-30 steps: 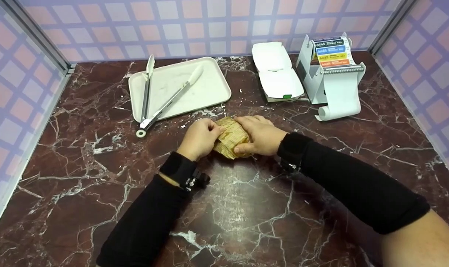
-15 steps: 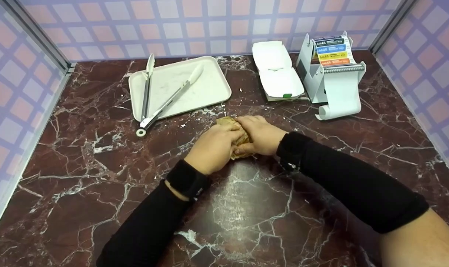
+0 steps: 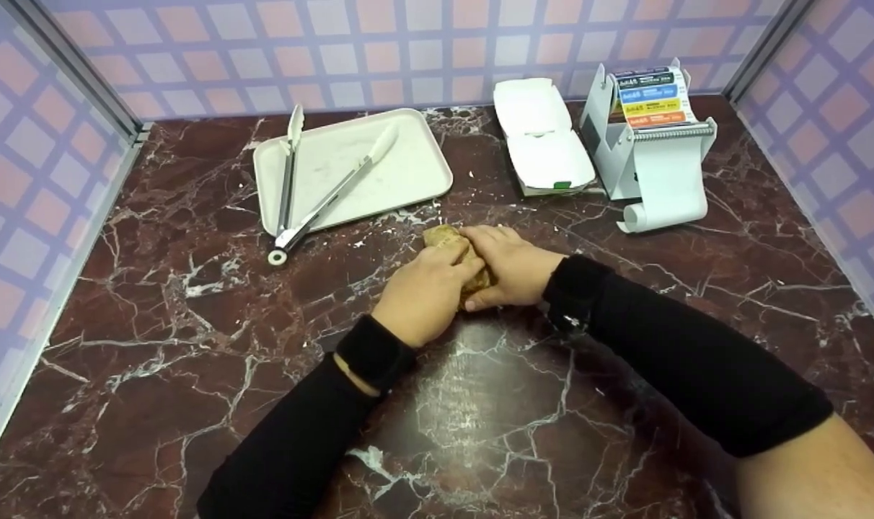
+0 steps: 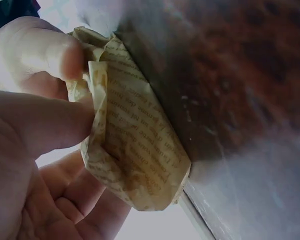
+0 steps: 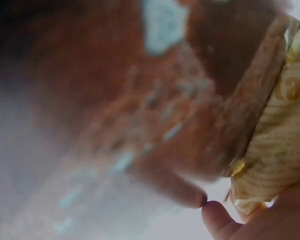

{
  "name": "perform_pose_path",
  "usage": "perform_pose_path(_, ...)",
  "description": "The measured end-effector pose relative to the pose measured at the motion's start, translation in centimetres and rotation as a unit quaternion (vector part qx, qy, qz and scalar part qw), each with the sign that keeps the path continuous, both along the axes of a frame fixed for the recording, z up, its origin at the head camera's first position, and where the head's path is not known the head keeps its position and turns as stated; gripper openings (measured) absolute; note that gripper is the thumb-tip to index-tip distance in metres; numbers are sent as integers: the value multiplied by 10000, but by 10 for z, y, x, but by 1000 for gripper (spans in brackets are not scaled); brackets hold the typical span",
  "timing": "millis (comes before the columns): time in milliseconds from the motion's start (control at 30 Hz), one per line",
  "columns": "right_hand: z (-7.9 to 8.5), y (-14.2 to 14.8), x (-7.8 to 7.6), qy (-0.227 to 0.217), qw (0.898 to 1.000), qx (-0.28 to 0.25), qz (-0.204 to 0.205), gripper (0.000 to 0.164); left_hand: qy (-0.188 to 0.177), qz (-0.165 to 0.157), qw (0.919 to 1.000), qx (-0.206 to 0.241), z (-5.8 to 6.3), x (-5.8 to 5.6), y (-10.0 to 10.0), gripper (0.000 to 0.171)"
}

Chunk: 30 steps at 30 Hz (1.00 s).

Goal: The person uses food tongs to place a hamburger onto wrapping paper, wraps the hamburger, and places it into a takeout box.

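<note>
A round parcel wrapped in yellow-brown printed paper [image 3: 439, 234] lies on the table between my two hands, mostly covered by them in the head view. My left hand [image 3: 426, 285] reaches over its left side. In the left wrist view, the thumb presses the folded paper [image 4: 135, 130] and the fingers curl beneath. My right hand [image 3: 513, 268] holds the other side, fingers at the far edge and thumb at the near edge. The right wrist view shows only part of the wrapping [image 5: 280, 145] and a thumb below it. What the paper encloses is hidden.
Behind and left, tongs [image 3: 285, 194] lie spread over a pale tray [image 3: 430, 158]. At the back right stands an open white clamshell box [image 3: 551, 160], beside a label-roll dispenser [image 3: 621, 169]. White crumbs dot the dark marbled table [image 3: 588, 447].
My left hand has moved right, from the parcel's left edge onto its top, covering more of the paper. The right hand stays on its side, thumb slightly lower.
</note>
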State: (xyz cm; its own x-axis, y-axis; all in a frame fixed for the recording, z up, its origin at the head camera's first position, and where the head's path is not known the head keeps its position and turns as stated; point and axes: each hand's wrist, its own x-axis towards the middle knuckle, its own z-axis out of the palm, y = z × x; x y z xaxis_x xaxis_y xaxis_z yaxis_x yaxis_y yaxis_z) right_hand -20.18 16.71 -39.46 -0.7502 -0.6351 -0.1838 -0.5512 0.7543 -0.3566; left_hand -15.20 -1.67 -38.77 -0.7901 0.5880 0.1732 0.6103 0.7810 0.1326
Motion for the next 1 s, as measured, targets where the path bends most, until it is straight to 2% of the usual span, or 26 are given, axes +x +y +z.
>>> perform_pose_path(200, 6, 12, -2, -721, 9966, -202, -351, 122, -39, 162, 9998, -49, -1, -1, 5, 45)
perform_pose_path(300, 12, 18, -4, -862, 9942, -458, -459, 119, -70, 193, 9998, -15, -1, -1, 5, 43)
perform_pose_path(467, 24, 32, -6, -900, 9895, -905, -681, 99, -180, 250, 9994, -181, 0, -1, 3, 46)
perform_pose_path(533, 30, 41, -7, -784, 9843, -1181, -1053, 87, -193, 265, 9991, -255, 0, -1, 2, 48)
perform_pose_path(567, 33, 46, -9, -718, 9785, -1422, -1313, 81, -206, 273, 9990, -291, 0, -1, 1, 49)
perform_pose_path(600, 36, 53, -11, -528, 9714, -1660, -1611, 75, -203, 264, 9990, -310, 0, -1, 1, 48)
perform_pose_path(667, 43, 68, -15, -142, 9473, -2142, -2377, 61, -189, 247, 9989, -340, 0, -2, 0, 47)
perform_pose_path(733, 48, 89, -20, 245, 9144, -2518, -3159, 51, -227, 228, 9989, -351, 0, -2, -1, 48)
perform_pose_path(800, 48, 114, -24, 606, 8792, -2668, -3900, 47, -251, 197, 9989, -340, 0, -3, -1, 49)
perform_pose_path(833, 48, 127, -25, 722, 8615, -2672, -4256, 47, -276, 192, 9989, -324, 0, -3, -1, 51)
perform_pose_path(933, 43, 165, -25, 624, 8147, -2543, -5175, 62, -354, 166, 9988, -294, 1, -3, 0, 53)
perform_pose_path(1000, 39, 185, -25, 503, 7896, -2503, -5579, 73, -397, 172, 9987, -286, 2, -3, 0, 54)
